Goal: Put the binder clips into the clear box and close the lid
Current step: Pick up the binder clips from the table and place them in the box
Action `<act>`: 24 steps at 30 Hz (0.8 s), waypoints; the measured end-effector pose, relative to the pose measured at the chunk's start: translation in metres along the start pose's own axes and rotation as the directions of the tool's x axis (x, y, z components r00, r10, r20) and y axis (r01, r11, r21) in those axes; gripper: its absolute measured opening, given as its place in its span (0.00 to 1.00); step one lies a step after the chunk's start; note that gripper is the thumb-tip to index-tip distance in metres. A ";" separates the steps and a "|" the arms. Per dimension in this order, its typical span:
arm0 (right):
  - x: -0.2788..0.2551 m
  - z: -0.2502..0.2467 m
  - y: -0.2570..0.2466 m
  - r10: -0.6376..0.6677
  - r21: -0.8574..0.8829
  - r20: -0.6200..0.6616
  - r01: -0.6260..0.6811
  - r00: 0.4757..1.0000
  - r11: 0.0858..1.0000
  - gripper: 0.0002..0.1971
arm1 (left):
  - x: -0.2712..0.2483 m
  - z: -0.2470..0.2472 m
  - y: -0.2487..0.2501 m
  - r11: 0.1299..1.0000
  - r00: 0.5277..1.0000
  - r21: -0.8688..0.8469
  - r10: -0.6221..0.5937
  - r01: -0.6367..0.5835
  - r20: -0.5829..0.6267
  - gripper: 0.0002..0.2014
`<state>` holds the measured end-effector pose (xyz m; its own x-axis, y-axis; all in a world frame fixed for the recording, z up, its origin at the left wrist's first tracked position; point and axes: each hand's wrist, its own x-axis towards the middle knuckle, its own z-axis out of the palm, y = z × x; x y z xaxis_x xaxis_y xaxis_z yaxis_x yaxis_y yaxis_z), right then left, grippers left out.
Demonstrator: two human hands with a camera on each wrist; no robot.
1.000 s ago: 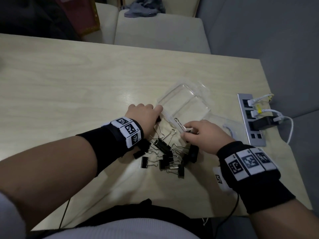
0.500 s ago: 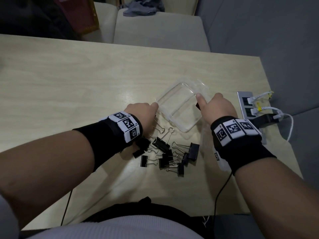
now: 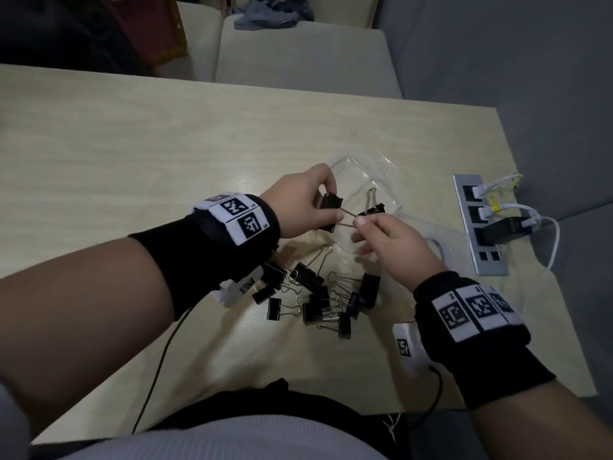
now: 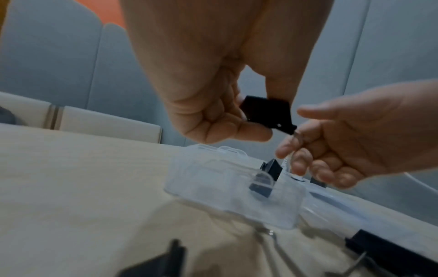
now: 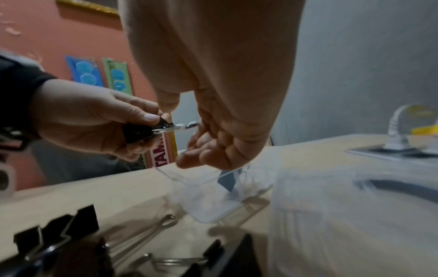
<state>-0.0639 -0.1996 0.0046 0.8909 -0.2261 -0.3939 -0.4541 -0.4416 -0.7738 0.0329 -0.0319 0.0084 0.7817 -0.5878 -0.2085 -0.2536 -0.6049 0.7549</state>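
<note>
My left hand (image 3: 318, 207) pinches the black body of a binder clip (image 3: 331, 203) just above the near-left rim of the clear box (image 3: 351, 167). The clip's wire handles point right, and my right hand (image 3: 360, 231) pinches their ends between thumb and fingers. The left wrist view shows the held clip (image 4: 267, 112) above the box (image 4: 213, 187), and one clip (image 4: 269, 176) lying inside it. That clip (image 3: 373, 209) also shows in the head view. The open lid (image 3: 434, 242) lies flat to the box's right. Several loose clips (image 3: 318, 293) are piled below my hands.
A grey power strip (image 3: 477, 227) with white cables and a black plug is set into the table near its right edge. Pale chair seats (image 3: 298, 51) stand behind the far edge. Thin black wrist cables (image 3: 156, 360) hang over the front edge of the table.
My right hand left a clip in the box and came back toward me. My left hand let go of the box corner and lifted a clip, whose handles my right hand now pinches.
</note>
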 end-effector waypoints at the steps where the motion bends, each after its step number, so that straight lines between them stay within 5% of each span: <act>1: -0.001 0.001 0.000 0.011 0.091 0.011 -0.012 1.000 0.996 0.12 | 0.001 0.004 0.002 0.998 1.000 -0.055 -0.011 0.011 -0.008 0.16; 6: 0.004 -0.004 0.006 -0.018 0.169 -0.055 0.027 0.998 0.985 0.05 | 0.003 0.022 0.007 0.998 1.000 -0.060 0.008 -0.008 0.004 0.12; 8: 0.008 -0.010 0.011 -0.021 0.090 -0.128 0.032 0.992 0.995 0.06 | 0.003 0.025 0.000 0.991 1.000 0.134 0.018 -0.017 -0.006 0.16; 11: 0.014 -0.022 0.012 -0.051 -0.022 -0.236 0.047 0.970 0.999 0.05 | 0.003 0.023 -0.013 0.853 0.999 0.521 -0.019 0.001 0.029 0.20; 13: 0.020 -0.027 0.009 -0.088 -0.111 -0.257 0.061 0.962 0.992 0.03 | 0.001 0.021 -0.019 0.801 0.996 0.599 -0.048 -0.010 0.079 0.20; 18: 0.038 -0.021 -0.003 -0.113 -0.288 -0.195 0.053 0.974 0.956 0.03 | -0.008 0.016 -0.018 0.814 0.987 0.581 -0.093 -0.001 0.133 0.21; 24: 0.052 -0.003 -0.014 -0.068 -0.446 0.123 0.116 0.990 0.887 0.05 | -0.015 0.016 -0.020 0.849 0.976 0.528 -0.140 0.033 0.165 0.23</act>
<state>-0.0112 -0.2079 -0.0033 0.9130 -0.0871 -0.3985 -0.2998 -0.8057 -0.5109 0.0170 -0.0196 -0.0139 0.7047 -0.5777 -0.4120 -0.4906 -0.8161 0.3054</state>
